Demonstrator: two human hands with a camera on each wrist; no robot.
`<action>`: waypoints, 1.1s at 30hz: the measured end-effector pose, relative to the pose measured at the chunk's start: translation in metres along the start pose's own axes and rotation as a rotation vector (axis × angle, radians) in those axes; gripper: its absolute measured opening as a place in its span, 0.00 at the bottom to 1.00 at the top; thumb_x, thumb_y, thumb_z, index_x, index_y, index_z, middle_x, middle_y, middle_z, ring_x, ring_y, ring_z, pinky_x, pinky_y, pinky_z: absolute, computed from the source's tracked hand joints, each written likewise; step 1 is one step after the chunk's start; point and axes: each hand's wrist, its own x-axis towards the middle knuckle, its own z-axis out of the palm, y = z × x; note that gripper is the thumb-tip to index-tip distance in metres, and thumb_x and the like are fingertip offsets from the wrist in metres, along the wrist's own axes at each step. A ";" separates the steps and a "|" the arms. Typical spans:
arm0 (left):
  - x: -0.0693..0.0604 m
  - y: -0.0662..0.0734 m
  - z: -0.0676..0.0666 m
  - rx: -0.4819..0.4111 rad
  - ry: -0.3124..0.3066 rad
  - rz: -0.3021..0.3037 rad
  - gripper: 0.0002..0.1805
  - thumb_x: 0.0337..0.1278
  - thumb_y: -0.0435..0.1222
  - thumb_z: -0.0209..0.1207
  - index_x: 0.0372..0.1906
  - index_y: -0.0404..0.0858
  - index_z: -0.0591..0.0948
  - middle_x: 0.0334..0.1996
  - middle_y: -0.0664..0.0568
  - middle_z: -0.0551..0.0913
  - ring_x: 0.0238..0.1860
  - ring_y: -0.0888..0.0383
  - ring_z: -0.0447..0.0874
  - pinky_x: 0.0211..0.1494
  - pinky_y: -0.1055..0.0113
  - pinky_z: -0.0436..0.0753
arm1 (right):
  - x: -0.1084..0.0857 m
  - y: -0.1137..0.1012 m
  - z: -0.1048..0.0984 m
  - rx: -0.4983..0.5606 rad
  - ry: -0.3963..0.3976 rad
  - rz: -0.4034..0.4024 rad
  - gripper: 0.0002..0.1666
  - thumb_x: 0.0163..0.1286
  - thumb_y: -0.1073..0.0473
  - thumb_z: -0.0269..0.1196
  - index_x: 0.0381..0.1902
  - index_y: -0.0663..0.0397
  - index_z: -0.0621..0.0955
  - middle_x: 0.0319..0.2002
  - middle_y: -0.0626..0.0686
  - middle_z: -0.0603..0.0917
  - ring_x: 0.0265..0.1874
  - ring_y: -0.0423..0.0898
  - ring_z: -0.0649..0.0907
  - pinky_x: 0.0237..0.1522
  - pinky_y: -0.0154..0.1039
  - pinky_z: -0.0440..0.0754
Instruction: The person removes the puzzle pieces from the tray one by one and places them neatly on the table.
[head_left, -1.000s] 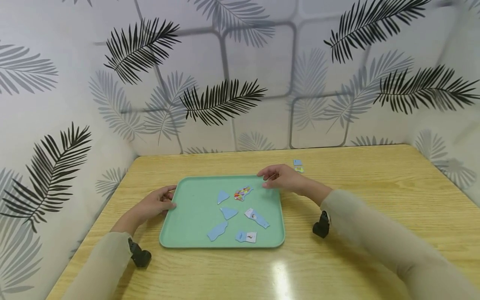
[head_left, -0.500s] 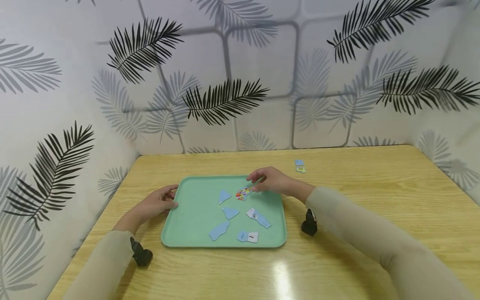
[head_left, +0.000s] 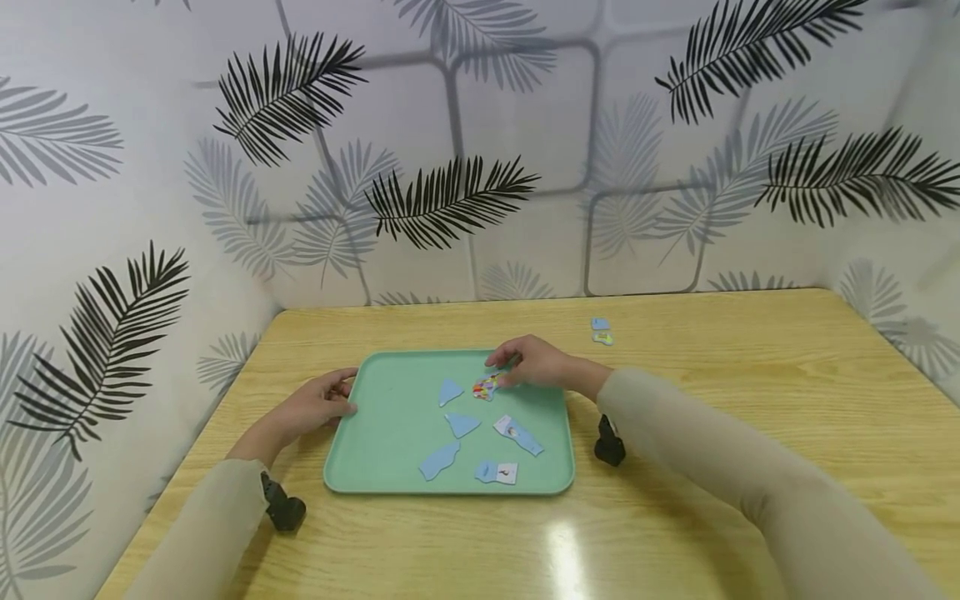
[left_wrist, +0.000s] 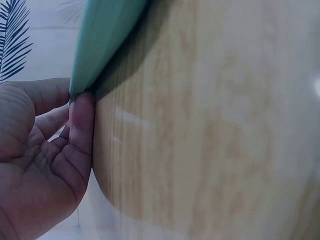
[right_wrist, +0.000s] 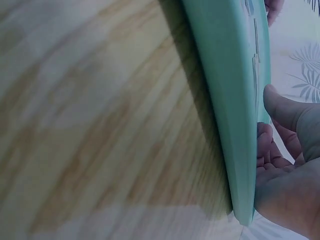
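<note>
My left hand (head_left: 311, 410) grips the left rim of a green tray (head_left: 378, 454). In the left wrist view its thumb is on one side of the tray edge (left_wrist: 102, 47) and fingers are on the other. Over the tray's back right part, my right hand (head_left: 538, 363) reaches in with thumb and forefinger apart. Its thumb is at the right end of a multicoloured puzzle piece (head_left: 484, 388), hiding that end. Several light-blue puzzle pieces lie nearby, among them a triangular one (head_left: 462, 425) and a long one with a picture (head_left: 517, 435). In the right wrist view the right hand (right_wrist: 292, 145) shows nothing held.
Two small puzzle pieces, one blue (head_left: 600, 323) and one yellow-green (head_left: 602, 338), lie on the wooden table (head_left: 720, 375) behind the tray, to the right. A leaf-patterned wall (head_left: 480, 242) stands at the table's back edge.
My right hand has moved left from the tray's back right corner to the multicoloured puzzle piece. The left hand keeps its grip on the tray; the pieces lie as before.
</note>
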 end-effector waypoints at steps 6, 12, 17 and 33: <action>-0.001 0.002 0.001 0.001 0.000 -0.011 0.37 0.66 0.30 0.56 0.75 0.32 0.54 0.49 0.40 0.67 0.44 0.50 0.67 0.42 0.60 0.77 | 0.001 0.001 0.002 -0.011 -0.012 -0.009 0.20 0.60 0.69 0.69 0.52 0.59 0.83 0.49 0.54 0.79 0.45 0.48 0.75 0.48 0.39 0.73; -0.001 0.002 0.002 -0.007 -0.011 -0.014 0.37 0.67 0.30 0.56 0.75 0.32 0.54 0.50 0.40 0.66 0.45 0.49 0.68 0.44 0.60 0.78 | 0.005 0.003 0.005 -0.091 -0.024 -0.022 0.23 0.59 0.67 0.71 0.54 0.55 0.83 0.50 0.52 0.79 0.43 0.46 0.73 0.45 0.37 0.72; 0.000 0.002 0.001 -0.008 -0.012 -0.011 0.36 0.67 0.30 0.55 0.75 0.32 0.53 0.49 0.40 0.66 0.45 0.49 0.68 0.43 0.60 0.78 | 0.006 0.004 0.005 -0.143 -0.035 -0.048 0.22 0.60 0.66 0.70 0.54 0.53 0.84 0.49 0.51 0.80 0.44 0.45 0.74 0.44 0.38 0.72; -0.002 0.005 0.001 -0.006 -0.020 0.009 0.36 0.67 0.29 0.54 0.75 0.31 0.53 0.47 0.40 0.65 0.43 0.50 0.66 0.41 0.60 0.77 | 0.005 -0.001 0.005 -0.194 -0.048 -0.052 0.16 0.62 0.65 0.69 0.48 0.50 0.87 0.45 0.49 0.80 0.43 0.45 0.74 0.43 0.37 0.73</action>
